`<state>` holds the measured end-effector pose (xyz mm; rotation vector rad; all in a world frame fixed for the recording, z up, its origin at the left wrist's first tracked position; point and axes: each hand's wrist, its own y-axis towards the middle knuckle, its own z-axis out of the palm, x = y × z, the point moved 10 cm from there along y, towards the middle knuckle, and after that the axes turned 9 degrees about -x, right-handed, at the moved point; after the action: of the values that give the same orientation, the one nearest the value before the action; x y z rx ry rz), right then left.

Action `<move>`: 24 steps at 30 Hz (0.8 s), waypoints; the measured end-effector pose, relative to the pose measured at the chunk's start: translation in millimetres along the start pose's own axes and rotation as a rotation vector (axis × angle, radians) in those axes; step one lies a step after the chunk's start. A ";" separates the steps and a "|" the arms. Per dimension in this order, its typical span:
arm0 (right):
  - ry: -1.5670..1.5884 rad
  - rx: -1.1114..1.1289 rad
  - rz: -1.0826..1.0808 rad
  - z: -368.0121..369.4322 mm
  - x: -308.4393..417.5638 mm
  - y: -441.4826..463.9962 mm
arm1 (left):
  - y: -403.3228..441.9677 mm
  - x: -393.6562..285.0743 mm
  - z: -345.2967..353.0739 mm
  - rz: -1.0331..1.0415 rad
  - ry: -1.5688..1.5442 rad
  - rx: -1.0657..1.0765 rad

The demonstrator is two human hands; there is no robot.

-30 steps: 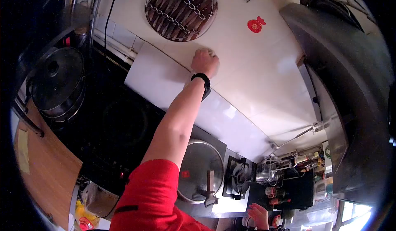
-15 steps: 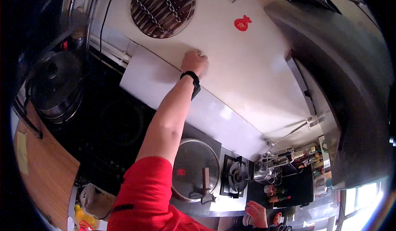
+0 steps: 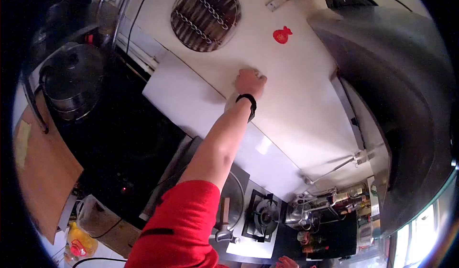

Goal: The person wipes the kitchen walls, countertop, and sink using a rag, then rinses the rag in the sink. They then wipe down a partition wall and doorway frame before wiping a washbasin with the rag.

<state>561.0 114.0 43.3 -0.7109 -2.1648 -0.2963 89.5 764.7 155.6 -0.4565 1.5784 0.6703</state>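
My left hand (image 3: 250, 83), with a black band (image 3: 250, 106) on its wrist, is stretched out to the pale wall (image 3: 287, 100). Its fingers are curled closed against or just in front of the wall surface; whatever they hold, if anything, is hidden. A red paper decoration (image 3: 282, 35) and a round dark plaque with chains (image 3: 205, 17) are on the wall beyond the hand. Only the fingers of my right hand (image 3: 287, 262) show at the bottom edge. They look loosely apart and hold nothing visible, near the gas burner (image 3: 264, 215).
A dark range hood (image 3: 382, 72) juts out at the right. Beneath my left arm lies a large round metal-rimmed lid or pan (image 3: 240, 186). A lidded pot (image 3: 71, 79) stands at the left, near a wooden board (image 3: 45, 172). Bottles (image 3: 313, 249) and utensils crowd the lower right.
My left hand has moved right and slightly down in the view, still closed at the wall. My right hand has dropped to the bottom edge. The camera view has shifted too.
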 end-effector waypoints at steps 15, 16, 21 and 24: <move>0.082 -0.012 0.024 -4.1 -7.2 10.3 | -1.1 -16.3 -18.3 0.077 0.095 -0.061; 0.143 -0.012 0.107 1.2 -2.6 9.2 | -5.2 -22.2 -25.7 0.075 0.095 -0.047; 0.256 -0.012 0.270 14.9 13.3 -5.7 | 15.5 2.0 9.2 0.128 0.158 -0.005; 0.289 -0.009 0.299 13.8 -0.2 -9.2 | 9.6 -13.0 -34.0 0.072 -0.115 0.206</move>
<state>546.9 112.4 34.5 -0.9236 -1.7590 -0.2341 59.3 748.4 171.0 -0.2053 1.5412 0.5706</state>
